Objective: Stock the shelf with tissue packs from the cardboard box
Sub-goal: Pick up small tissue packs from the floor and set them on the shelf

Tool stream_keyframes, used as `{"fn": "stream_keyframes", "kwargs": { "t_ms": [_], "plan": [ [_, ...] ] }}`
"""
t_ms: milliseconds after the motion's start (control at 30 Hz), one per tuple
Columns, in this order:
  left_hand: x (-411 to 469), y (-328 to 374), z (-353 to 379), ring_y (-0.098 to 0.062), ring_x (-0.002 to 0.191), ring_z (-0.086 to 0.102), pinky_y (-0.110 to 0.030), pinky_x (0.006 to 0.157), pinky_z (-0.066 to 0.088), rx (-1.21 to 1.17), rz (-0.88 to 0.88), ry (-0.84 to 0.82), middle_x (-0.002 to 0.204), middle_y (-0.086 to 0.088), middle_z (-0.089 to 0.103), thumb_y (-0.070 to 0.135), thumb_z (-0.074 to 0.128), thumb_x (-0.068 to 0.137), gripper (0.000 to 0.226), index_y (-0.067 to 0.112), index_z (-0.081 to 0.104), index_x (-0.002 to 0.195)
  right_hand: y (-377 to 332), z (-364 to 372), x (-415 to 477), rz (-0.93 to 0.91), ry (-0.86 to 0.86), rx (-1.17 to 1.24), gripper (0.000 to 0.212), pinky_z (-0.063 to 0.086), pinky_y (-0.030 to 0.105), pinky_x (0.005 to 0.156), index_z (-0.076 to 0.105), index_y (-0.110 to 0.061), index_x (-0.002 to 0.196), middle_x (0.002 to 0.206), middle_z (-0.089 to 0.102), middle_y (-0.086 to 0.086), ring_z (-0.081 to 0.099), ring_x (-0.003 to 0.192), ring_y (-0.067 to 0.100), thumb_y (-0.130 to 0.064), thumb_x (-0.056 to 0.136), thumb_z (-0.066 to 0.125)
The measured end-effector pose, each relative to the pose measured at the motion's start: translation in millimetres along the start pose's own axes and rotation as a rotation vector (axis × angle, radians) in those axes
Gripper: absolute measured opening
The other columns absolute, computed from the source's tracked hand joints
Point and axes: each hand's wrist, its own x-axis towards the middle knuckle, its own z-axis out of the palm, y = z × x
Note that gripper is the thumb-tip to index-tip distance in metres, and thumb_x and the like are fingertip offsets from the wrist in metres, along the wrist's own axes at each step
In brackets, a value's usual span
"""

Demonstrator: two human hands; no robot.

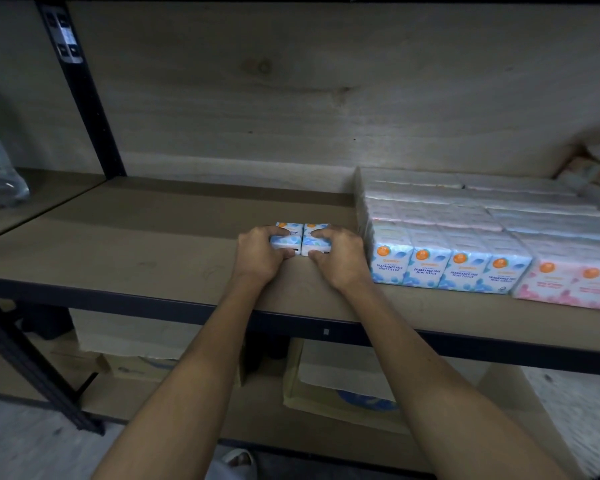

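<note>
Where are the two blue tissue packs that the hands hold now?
In the head view, the two blue packs lie side by side mid-shelf, under the left hand and right hand, just left of the stocked blue row.

Both bare forearms reach forward and converge. The left hand [258, 256] lies palm down, fingers curled over the top and thumb tucked at the near side. The right hand [338, 256] mirrors it, close beside the left, knuckles raised, wrist angled slightly inward.
</note>
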Motion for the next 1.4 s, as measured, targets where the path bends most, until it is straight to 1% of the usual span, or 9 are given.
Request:
{"fn": "stream_keyframes", "kwargs": {
  "t_ms": [400, 533, 733, 833, 900, 967, 1200, 1267, 1400],
  "plan": [
    [-4, 4, -4, -0.018, 0.109, 0.06, -0.016, 0.093, 0.039, -0.031, -0.011, -0.004, 0.121, -0.005, 0.067, 0.023, 0.081, 0.073, 0.048, 0.016, 0.067, 0.119, 1, 0, -1, -0.009, -0.002, 0.029, 0.046, 0.035, 0.023, 0.103, 0.062, -0.014, 0.122, 0.13, 0.056, 0.008, 0.052, 0.118, 0.019, -0.02, 0.078, 0.072],
    [-9, 6, -4, -0.02, 0.116, 0.057, -0.024, 0.1, 0.039, -0.018, 0.012, -0.011, 0.126, -0.006, 0.063, 0.024, 0.076, 0.078, 0.045, 0.016, 0.065, 0.121, -1, -2, -4, -0.007, -0.007, 0.025, 0.046, 0.033, 0.024, 0.107, 0.062, -0.014, 0.123, 0.135, 0.053, 0.009, 0.049, 0.122, 0.02, -0.021, 0.079, 0.072],
    [-26, 11, -8, -0.023, 0.113, 0.056, -0.027, 0.097, 0.041, 0.001, 0.023, 0.035, 0.13, -0.007, 0.059, 0.021, 0.067, 0.085, 0.042, 0.016, 0.062, 0.126, -8, -9, -18, 0.016, -0.024, 0.016, 0.047, 0.033, 0.028, 0.111, 0.059, -0.013, 0.126, 0.141, 0.047, 0.011, 0.047, 0.127, 0.024, -0.02, 0.08, 0.068],
    [-43, 14, -12, -0.021, 0.123, 0.051, -0.017, 0.1, 0.032, -0.025, 0.01, 0.049, 0.136, -0.007, 0.055, 0.017, 0.064, 0.086, 0.04, 0.015, 0.062, 0.125, -11, -16, -32, 0.03, -0.035, 0.039, 0.045, 0.028, 0.026, 0.112, 0.06, -0.012, 0.125, 0.145, 0.044, 0.008, 0.043, 0.131, 0.022, -0.018, 0.081, 0.066],
    [-56, 16, -14, -0.018, 0.128, 0.046, -0.006, 0.095, 0.023, -0.052, 0.006, 0.058, 0.139, -0.006, 0.053, 0.014, 0.062, 0.087, 0.038, 0.014, 0.063, 0.125, -13, -21, -45, 0.028, -0.049, 0.041, 0.045, 0.028, 0.026, 0.112, 0.06, -0.012, 0.125, 0.146, 0.043, 0.006, 0.042, 0.131, 0.022, -0.019, 0.081, 0.066],
    [-71, 18, -18, -0.017, 0.13, 0.045, -0.004, 0.092, 0.02, -0.075, 0.008, 0.069, 0.139, -0.005, 0.053, 0.015, 0.06, 0.088, 0.036, 0.015, 0.064, 0.124, -14, -28, -60, 0.017, -0.063, 0.045, 0.045, 0.028, 0.026, 0.111, 0.059, -0.012, 0.125, 0.145, 0.044, 0.007, 0.042, 0.131, 0.022, -0.02, 0.082, 0.066],
    [-132, 19, -23, -0.019, 0.128, 0.047, -0.022, 0.106, 0.03, -0.047, 0.108, 0.091, 0.135, -0.003, 0.056, 0.021, 0.061, 0.089, 0.032, 0.016, 0.066, 0.12, -11, -48, -125, -0.085, -0.035, -0.015, 0.035, 0.035, 0.027, 0.103, 0.063, -0.01, 0.12, 0.125, 0.063, 0.006, 0.052, 0.118, 0.022, -0.021, 0.086, 0.06],
    [-152, 16, -19, -0.019, 0.128, 0.047, -0.028, 0.109, 0.031, -0.006, 0.147, 0.106, 0.135, -0.004, 0.057, 0.024, 0.061, 0.089, 0.031, 0.018, 0.066, 0.12, -8, -51, -147, -0.102, 0.005, -0.026, 0.035, 0.032, 0.028, 0.108, 0.062, -0.011, 0.121, 0.127, 0.062, 0.005, 0.048, 0.123, 0.022, -0.021, 0.088, 0.059],
    [-200, 5, -5, -0.021, 0.127, 0.045, -0.025, 0.109, 0.026, -0.017, 0.241, 0.122, 0.133, -0.003, 0.058, 0.02, 0.061, 0.089, 0.032, 0.018, 0.066, 0.12, 6, -48, -192, -0.138, 0.108, -0.024, 0.033, 0.027, 0.035, 0.114, 0.064, -0.017, 0.121, 0.132, 0.059, 0.003, 0.042, 0.13, 0.022, -0.019, 0.088, 0.058]
  ]
}}
